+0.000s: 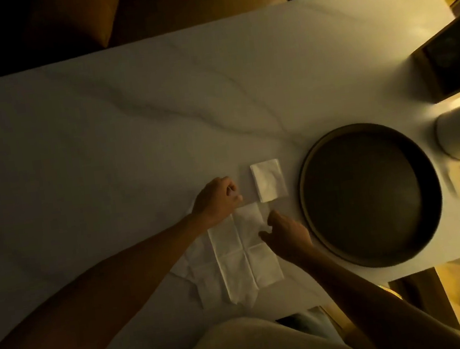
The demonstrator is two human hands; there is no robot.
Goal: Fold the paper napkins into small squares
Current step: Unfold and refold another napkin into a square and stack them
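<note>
Creased napkin spread flat on table, far corners pinched by left hand and right hand, folded square laid just beyond, dark tray set alongside.

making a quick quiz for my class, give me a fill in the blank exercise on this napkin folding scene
1. The folded napkin lies between the left hand and the dark round ____.
2. The napkin being folded shows crease lines that form a ____.
3. Both hands hold that napkin at its ____ end; the right hand is at its right edge.
4. The table top looks like pale ____ with dark veins.

Missing words: tray; cross; far; marble
</note>
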